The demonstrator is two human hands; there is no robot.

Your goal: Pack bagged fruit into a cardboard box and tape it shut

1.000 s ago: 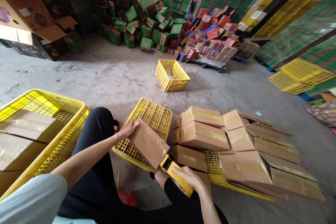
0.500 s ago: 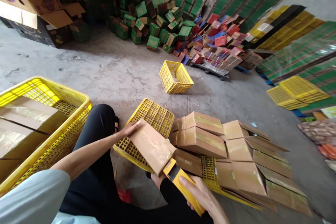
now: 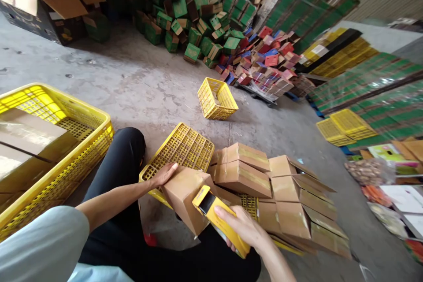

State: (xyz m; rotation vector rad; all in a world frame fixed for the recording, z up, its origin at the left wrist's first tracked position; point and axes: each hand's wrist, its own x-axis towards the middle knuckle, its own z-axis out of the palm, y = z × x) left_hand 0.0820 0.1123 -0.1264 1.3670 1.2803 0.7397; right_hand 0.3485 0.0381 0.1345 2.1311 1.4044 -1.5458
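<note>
My left hand (image 3: 165, 174) grips the upper left edge of a brown cardboard box (image 3: 185, 189), its fingers lying along the top. The box sits tilted over the near side of a yellow plastic crate (image 3: 190, 143) whose grid faces up. In my right hand (image 3: 243, 225) is a long yellow box-shaped tool (image 3: 228, 227) with a dark opening at its front; its exact kind cannot be made out. The tool's front end is close to the box's right-hand end; contact cannot be judged.
Taped cardboard boxes (image 3: 244, 176) stand to the right, partly over yellow crating. A large yellow crate (image 3: 99, 119) holding cartons is at left. Ahead, a smaller yellow crate (image 3: 206, 99) stands on the concrete floor, with heaped green boxes (image 3: 198, 44) and red boxes (image 3: 271, 60) behind.
The cardboard box has been turned and tilted, so more of its end face shows. The yellow tool has shifted slightly left and up. The camera view has turned somewhat right.
</note>
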